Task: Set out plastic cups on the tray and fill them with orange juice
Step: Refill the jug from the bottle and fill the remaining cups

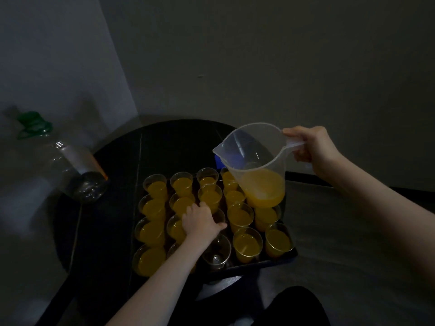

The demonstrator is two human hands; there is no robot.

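the right hand (313, 149) curls its fingers round the jug (256, 165) handle, ready to pour; the left hand (202, 220) fingers wrap an unfilled cup (220, 217), likely steadying it.

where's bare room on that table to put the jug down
Bare dark tabletop lies behind the tray, between the empty bottle and the jug. A narrower strip runs left of the tray, below the bottle. The tray itself is packed with cups.
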